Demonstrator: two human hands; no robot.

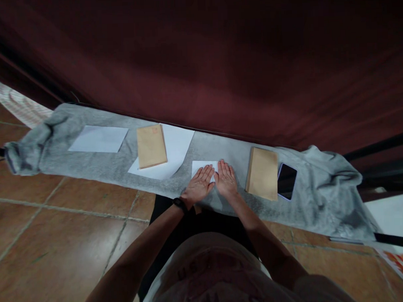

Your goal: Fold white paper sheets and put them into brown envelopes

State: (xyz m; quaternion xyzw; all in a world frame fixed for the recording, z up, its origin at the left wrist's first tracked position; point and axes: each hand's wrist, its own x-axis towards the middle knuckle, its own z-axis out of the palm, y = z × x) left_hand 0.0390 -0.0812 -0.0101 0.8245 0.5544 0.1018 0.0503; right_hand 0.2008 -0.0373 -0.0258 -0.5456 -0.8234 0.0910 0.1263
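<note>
A small folded white paper (199, 167) lies on a grey cloth (106, 169) spread over the surface in front of me. My left hand (199, 185) rests flat on the paper, fingers stretched out and together, with a black band on the wrist. My right hand (226, 178) lies flat beside it, fingers extended, covering the paper's right part. Both palms press down; neither holds anything.
A brown envelope (151, 146) lies on a large white sheet (178, 147) to the left. Another white sheet (98, 139) is farther left. A second brown envelope (263, 173) and a dark phone (286, 181) lie right. Dark red curtain behind; tiled floor below.
</note>
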